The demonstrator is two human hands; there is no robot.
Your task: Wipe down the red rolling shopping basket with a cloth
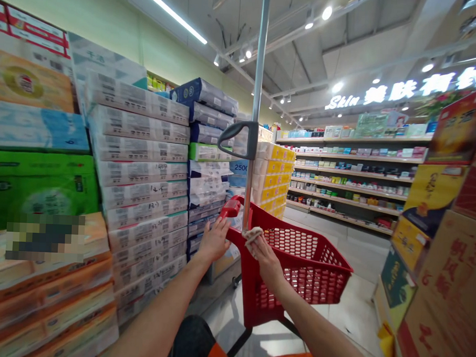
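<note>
A red plastic shopping cart (297, 276) with a perforated basket stands in front of me, a metal pole (259, 69) rising from its handle end. My left hand (216, 240) holds the left side of the cart's red handle (231, 205), fingers lying over its edge. In my right hand (266, 256) is a crumpled beige cloth (253, 235), pressed against the cart's rim close to the foot of the pole. Part of the cloth is hidden under the fingers. Higher on the pole sits a grey loop-shaped grip (239, 140), apart from both hands.
Tall stacks of packaged paper (144, 164) line the left side. Orange packs (67, 297) stand close at the lower left. Cardboard boxes (450, 272) form a stack on the right. Behind the cart are yellow-and-white packs (275, 172) and stocked shelves (352, 175). Pale tiled floor (334, 330) surrounds the cart.
</note>
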